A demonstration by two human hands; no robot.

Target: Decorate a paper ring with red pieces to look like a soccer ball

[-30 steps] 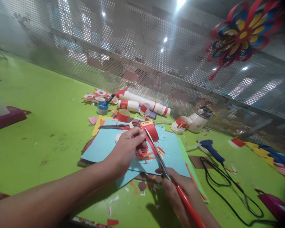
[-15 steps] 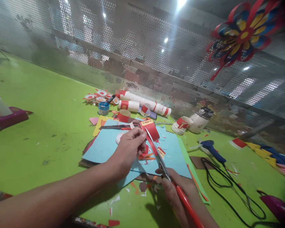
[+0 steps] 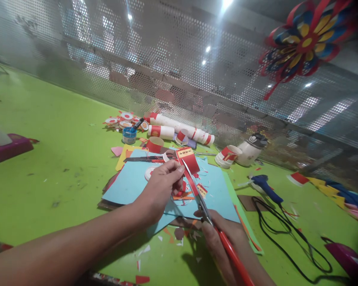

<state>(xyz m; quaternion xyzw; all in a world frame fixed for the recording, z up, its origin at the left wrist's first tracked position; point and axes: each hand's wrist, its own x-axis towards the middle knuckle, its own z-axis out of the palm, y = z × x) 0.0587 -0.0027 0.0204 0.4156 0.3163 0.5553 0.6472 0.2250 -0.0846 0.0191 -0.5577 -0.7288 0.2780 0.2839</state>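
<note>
My left hand (image 3: 167, 178) pinches the lower left edge of a curved red paper piece (image 3: 191, 163) with a yellow patterned strip along its top. In my right hand (image 3: 220, 234) are red-handled scissors (image 3: 200, 200), their blades pointing up and left against the red piece, close to my left fingertips. Beneath both hands lie light blue sheets (image 3: 220, 190) strewn with red and orange scraps. A second pair of scissors (image 3: 146, 159) rests on the sheets behind my left hand.
Behind the sheets are a blue jar (image 3: 129, 136), white-and-red rolls (image 3: 162, 132), paper cups (image 3: 227, 156) and a white jug (image 3: 250, 151). At the right lie a blue glue gun (image 3: 268, 188) and its black cord. A perforated metal screen (image 3: 167, 59) stands behind.
The view has shifted very slightly. Both hands, the red piece and the scissors hold nearly the same positions.
</note>
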